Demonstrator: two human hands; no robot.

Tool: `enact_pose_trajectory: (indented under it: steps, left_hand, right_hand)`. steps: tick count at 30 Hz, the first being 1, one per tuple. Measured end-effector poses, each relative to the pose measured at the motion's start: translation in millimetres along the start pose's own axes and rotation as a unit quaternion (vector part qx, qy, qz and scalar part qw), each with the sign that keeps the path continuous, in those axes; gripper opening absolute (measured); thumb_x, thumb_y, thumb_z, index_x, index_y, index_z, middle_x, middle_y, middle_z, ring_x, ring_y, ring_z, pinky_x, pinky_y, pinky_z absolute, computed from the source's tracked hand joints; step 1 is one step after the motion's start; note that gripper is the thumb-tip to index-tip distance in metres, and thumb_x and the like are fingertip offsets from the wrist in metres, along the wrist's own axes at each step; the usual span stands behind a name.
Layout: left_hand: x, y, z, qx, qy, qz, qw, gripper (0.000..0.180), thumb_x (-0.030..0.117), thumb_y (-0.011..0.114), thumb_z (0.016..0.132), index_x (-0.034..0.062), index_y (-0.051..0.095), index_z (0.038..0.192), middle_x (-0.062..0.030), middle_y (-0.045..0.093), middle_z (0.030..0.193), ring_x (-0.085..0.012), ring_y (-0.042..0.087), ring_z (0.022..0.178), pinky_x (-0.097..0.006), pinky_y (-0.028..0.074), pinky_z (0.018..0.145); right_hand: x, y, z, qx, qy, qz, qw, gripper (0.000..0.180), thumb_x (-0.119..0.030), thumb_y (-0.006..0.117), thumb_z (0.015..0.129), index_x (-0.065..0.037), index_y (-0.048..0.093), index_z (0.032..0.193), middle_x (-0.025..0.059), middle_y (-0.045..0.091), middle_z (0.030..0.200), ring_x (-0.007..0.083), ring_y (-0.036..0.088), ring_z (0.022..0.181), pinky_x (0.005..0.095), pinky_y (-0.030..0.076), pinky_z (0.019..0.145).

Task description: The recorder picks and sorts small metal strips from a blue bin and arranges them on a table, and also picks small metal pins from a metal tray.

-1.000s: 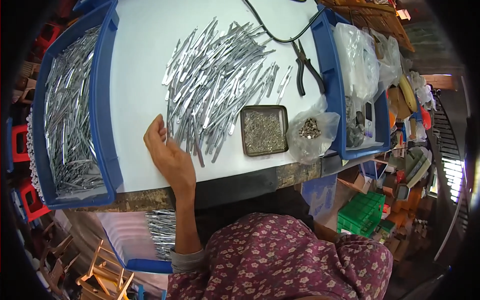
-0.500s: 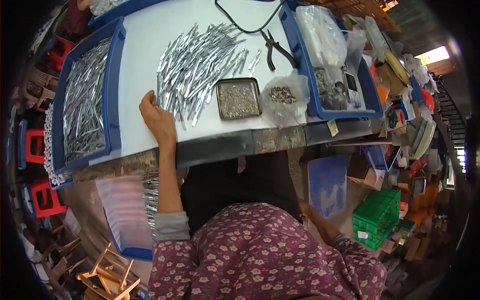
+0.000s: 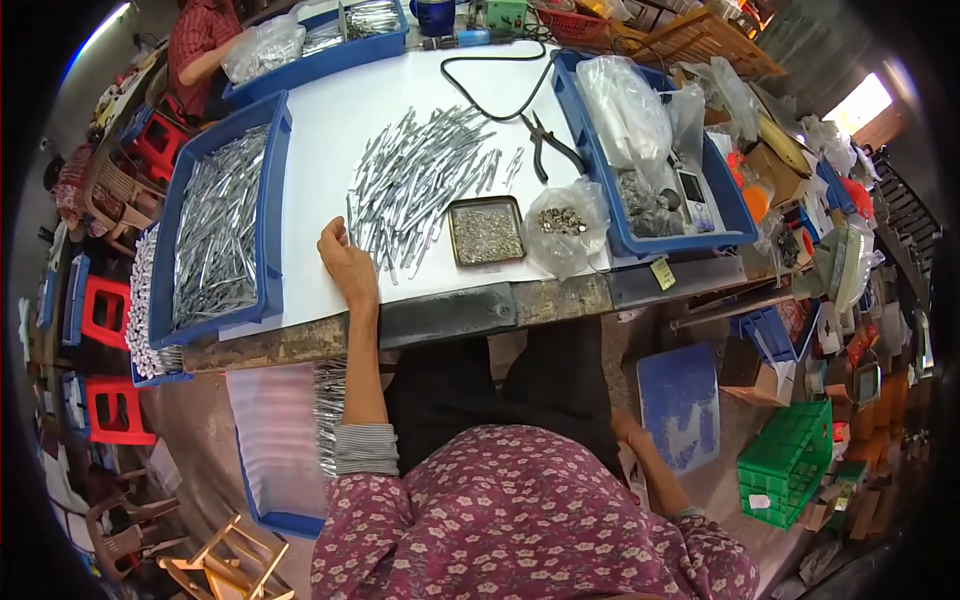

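- Hands well apart: left hand [image 3: 350, 270] at the near edge of the desk [image 3: 560, 298], right hand [image 3: 628, 430] down by my right thigh, at 4 o'clock from the left.
- My left fingers are bent; can't tell if they pinch anything. My right hand's grip: can't tell either.
- Metal strips [image 3: 415, 180] piled loose on the white sheet [image 3: 310, 190], at 1 o'clock from my left hand, just beside it; contact unclear.
- Blue bin [image 3: 270, 220] full of similar strips, 10 o'clock.
- Square tin [image 3: 453, 235] of tiny metal bits, between 2 and 3 o'clock.
- Clear bag [image 3: 543, 252] with small metal pieces, near 3 o'clock, beside the tin.
- Pliers [image 3: 540, 133], dark handles, 2 o'clock.
- Co-worker [image 3: 203, 40] in red checks, 11 o'clock.
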State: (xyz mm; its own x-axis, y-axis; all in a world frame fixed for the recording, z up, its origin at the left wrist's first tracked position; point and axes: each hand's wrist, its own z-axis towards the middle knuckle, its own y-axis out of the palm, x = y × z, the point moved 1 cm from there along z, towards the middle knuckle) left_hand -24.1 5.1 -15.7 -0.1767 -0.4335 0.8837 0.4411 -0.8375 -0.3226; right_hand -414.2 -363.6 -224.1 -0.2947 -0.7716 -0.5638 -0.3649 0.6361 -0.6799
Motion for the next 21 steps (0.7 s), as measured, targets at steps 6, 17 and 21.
enact_pose_trajectory:
  steps: [6, 17, 21]
  left_hand:
    - [11.1, 25.7, 0.3, -0.024, -0.014, -0.04, 0.999, 0.042, -0.012, 0.033, 0.071, -0.0047, 0.048, 0.11, -0.0165, 0.048, 0.103, -0.0263, 0.048, 0.095, -0.034, 0.038, 0.087]
    - [12.7, 24.5, -2.9, -0.047, -0.009, -0.039, 0.998, 0.041, -0.011, 0.036, 0.071, -0.0038, 0.046, 0.11, -0.0177, 0.045, 0.107, -0.0298, 0.046, 0.101, -0.036, 0.036, 0.091]
    - [13.7, 22.3, -2.1, -0.032, -0.01, -0.027, 0.999, 0.039, -0.011, 0.037, 0.071, -0.0041, 0.047, 0.108, -0.0181, 0.047, 0.105, -0.0308, 0.046, 0.101, -0.037, 0.037, 0.09]
  right_hand:
    - [-163.2, -158.2, -3.7, -0.149, 0.018, -0.115, 0.982, 0.026, -0.023, 0.055, 0.081, -0.001, 0.058, 0.094, 0.0217, 0.06, 0.082, 0.0367, 0.058, 0.079, 0.0418, 0.045, 0.065]
    - [-336.5, -326.3, 157.2, 0.19, -0.271, -0.047, 0.943, 0.027, -0.02, 0.054, 0.081, 0.001, 0.056, 0.097, 0.0173, 0.059, 0.08, 0.0255, 0.059, 0.075, 0.0354, 0.046, 0.066]
    - [-306.0, -344.0, 241.7, 0.263, -0.109, -0.33, 0.9, 0.038, -0.027, 0.058, 0.078, 0.002, 0.05, 0.1, 0.029, 0.055, 0.091, 0.04, 0.056, 0.083, 0.0424, 0.046, 0.076]
